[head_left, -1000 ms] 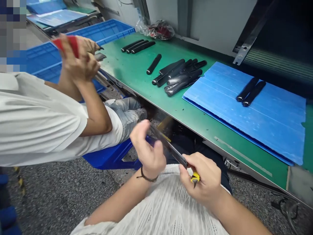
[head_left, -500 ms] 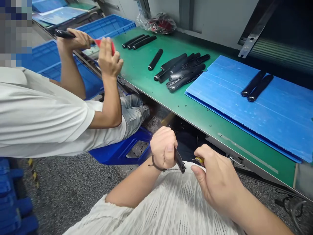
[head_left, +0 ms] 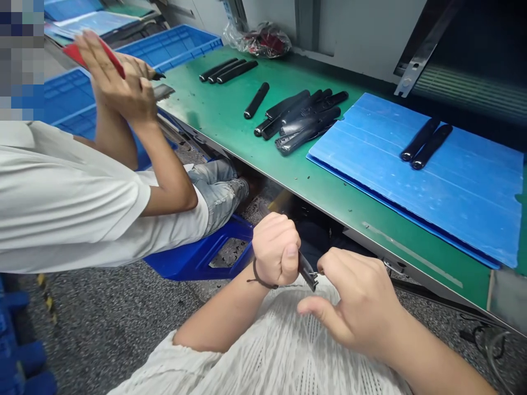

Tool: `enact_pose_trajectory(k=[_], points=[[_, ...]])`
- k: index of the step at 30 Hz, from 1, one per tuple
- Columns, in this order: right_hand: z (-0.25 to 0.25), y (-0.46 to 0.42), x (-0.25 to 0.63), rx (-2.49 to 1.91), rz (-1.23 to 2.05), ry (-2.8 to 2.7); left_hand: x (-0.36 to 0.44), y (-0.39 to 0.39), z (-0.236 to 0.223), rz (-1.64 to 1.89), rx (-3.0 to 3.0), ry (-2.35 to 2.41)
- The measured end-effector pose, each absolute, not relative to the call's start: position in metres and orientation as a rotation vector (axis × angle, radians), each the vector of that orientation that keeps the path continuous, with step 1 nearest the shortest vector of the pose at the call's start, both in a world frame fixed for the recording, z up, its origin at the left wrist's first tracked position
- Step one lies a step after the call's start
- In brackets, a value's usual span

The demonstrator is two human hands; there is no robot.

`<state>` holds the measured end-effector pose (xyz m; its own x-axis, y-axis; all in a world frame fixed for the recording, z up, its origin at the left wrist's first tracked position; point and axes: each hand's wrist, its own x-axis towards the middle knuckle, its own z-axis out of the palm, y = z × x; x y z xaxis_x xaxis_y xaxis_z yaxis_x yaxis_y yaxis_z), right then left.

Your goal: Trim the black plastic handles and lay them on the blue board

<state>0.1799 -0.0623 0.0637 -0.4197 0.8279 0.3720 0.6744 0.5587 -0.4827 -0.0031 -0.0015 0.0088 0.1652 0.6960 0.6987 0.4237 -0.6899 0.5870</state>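
Low over my lap, my left hand is wrapped round a long black plastic handle piece. The piece's notched end sticks out below my thumb, pointing down to the right. My right hand is curled beside that end, thumb held away from the fingers. From its fingers a thin metal blade tip reaches the edge of the black piece. The rest of this small trimming knife is hidden in my right hand. A dark cord circles my left wrist.
Several black handle pieces lie on the green bench, with two more on a blue plastic sheet. At left a co-worker's hand holds something red. Blue crates stand behind; a plastic bag lies at the back.
My right hand has moved left, bringing the blade tip to the black piece; the yellow knife handle is now hidden. My left hand stays nearly in place. The co-worker's hands have shifted left.
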Motion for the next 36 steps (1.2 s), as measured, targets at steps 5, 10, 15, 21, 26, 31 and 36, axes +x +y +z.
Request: enact_pose_trajectory(k=[5, 10, 15, 21, 26, 31, 36], points=[[0.065, -0.060, 0.179, -1.194, 0.282, -2.246, -0.004, -0.001, 0.010, 1.523, 2.248, 1.078], [0.066, -0.060, 0.178, -1.189, 0.114, -2.244, -0.004, -0.001, 0.009, 1.514, 2.236, 1.118], [0.062, -0.063, 0.175, -1.178, -0.153, -2.211, 0.000, -0.004, 0.012, 1.516, 2.154, 1.128], [0.053, -0.063, 0.175, -1.150, -0.441, -2.169, 0.007, -0.008, 0.015, 1.410, 2.092, 1.140], [0.046, -0.056, 0.188, -1.036, -0.390, -2.211, 0.011, -0.009, 0.013, 1.120, 1.929, 1.235], [0.055, -0.052, 0.200, -1.090, 0.023, -2.174, 0.011, -0.009, 0.018, 1.022, 1.927, 1.258], [0.069, -0.046, 0.200, -1.234, 0.050, -2.253, 0.010, -0.008, 0.025, 1.025, 2.063, 1.253]])
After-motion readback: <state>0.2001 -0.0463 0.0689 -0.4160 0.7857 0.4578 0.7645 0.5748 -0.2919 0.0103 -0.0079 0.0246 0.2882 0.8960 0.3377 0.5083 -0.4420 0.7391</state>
